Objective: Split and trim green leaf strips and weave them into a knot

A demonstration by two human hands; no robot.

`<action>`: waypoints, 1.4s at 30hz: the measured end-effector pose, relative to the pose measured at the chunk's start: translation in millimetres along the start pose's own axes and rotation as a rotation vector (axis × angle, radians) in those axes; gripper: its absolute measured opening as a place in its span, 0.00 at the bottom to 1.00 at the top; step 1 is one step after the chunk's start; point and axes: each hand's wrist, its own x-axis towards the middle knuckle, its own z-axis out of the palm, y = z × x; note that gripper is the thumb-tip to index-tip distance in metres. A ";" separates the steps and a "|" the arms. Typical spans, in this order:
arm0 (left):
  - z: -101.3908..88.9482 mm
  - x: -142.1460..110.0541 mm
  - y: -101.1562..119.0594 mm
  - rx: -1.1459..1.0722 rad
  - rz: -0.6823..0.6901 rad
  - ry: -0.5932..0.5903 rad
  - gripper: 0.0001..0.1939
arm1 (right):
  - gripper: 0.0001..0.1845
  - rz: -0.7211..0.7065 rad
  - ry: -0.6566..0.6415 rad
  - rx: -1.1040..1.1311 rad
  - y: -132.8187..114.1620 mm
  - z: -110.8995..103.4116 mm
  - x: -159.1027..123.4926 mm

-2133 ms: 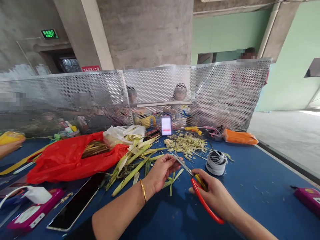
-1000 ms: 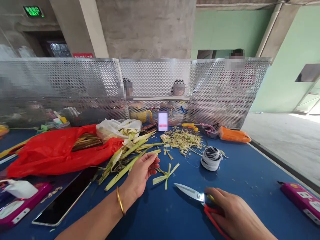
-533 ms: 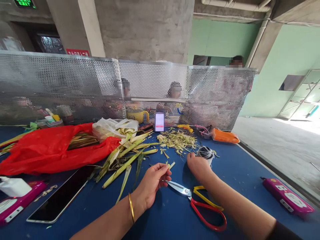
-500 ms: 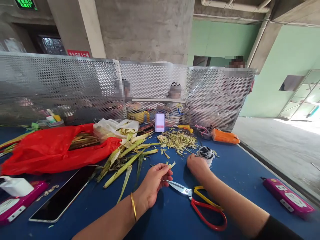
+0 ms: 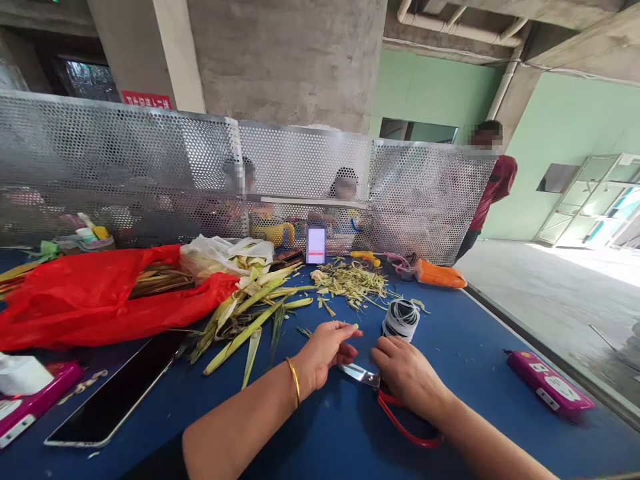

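Observation:
My left hand [image 5: 327,353], with a gold bangle on the wrist, is closed in a pinch on a small pale green husk strip [image 5: 355,327]. Only the strip's tip shows past the fingers. My right hand [image 5: 407,373] is closed over the handles of the scissors [image 5: 363,375], its curled fingertips partly hidden. The scissors' blades point left, under my left fingers, and a red handle loop sticks out below my right hand. Just behind that hand stands a spool of white and dark thread [image 5: 401,320].
Long husk leaves [image 5: 250,333] and a red plastic bag [image 5: 90,287] lie left. Husk scraps [image 5: 353,283] lie behind the hands, near an upright phone [image 5: 316,245]. A tablet-like device [image 5: 125,387] and purple packs [image 5: 547,383] flank me. A perforated metal screen [image 5: 305,160] borders the table; people are beyond.
My right hand has come from beside the thread spool down onto the scissors' handles, covering the yellow one. My left hand, still pinching the husk strip, has shifted slightly right. The view has turned a little.

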 end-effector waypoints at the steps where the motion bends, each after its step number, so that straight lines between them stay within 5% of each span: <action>1: 1.6 3.6 -0.5 -0.006 -0.034 -0.033 0.10 | 0.11 -0.052 0.034 0.009 -3.6 -0.1 -2.6; 7: 4.1 14.3 -5.2 -0.127 -0.267 -0.330 0.06 | 0.14 -0.254 0.120 0.109 -21.0 -2.7 -16.3; 14: -4.6 1.2 -5.8 -0.183 -0.265 -0.206 0.08 | 0.12 -0.260 0.063 0.279 -25.1 -9.9 -31.1; 17: -12.9 -6.8 -3.1 -0.169 -0.213 -0.154 0.08 | 0.15 0.022 0.251 0.315 -2.6 -15.5 -21.9; 19: -17.5 -10.6 -1.5 -0.152 -0.173 -0.139 0.08 | 0.19 0.446 0.368 0.151 18.3 -19.5 -6.9; 21: -20.4 -12.4 -0.3 -0.143 -0.141 -0.132 0.08 | 0.29 0.676 0.262 -0.016 37.4 -23.2 11.7; 23: -21.9 -12.7 0.4 -0.141 -0.126 -0.128 0.07 | 0.33 0.790 0.012 -0.082 50.1 -25.8 28.8; 28: -25.8 -10.2 2.7 -0.139 -0.126 -0.128 0.08 | 0.33 0.751 -0.148 -0.038 56.2 -26.7 45.9; 35: -32.3 -6.6 8.6 -0.174 -0.147 -0.102 0.09 | 0.24 0.519 -0.278 0.065 87.6 -32.7 39.7; 39: -33.4 -7.3 12.7 -0.184 -0.131 -0.105 0.10 | 0.32 0.495 -0.253 0.087 97.6 -38.2 30.1; 42: -37.2 -8.2 15.9 -0.207 -0.098 -0.123 0.10 | 0.30 0.508 -0.116 0.053 75.6 -38.6 7.6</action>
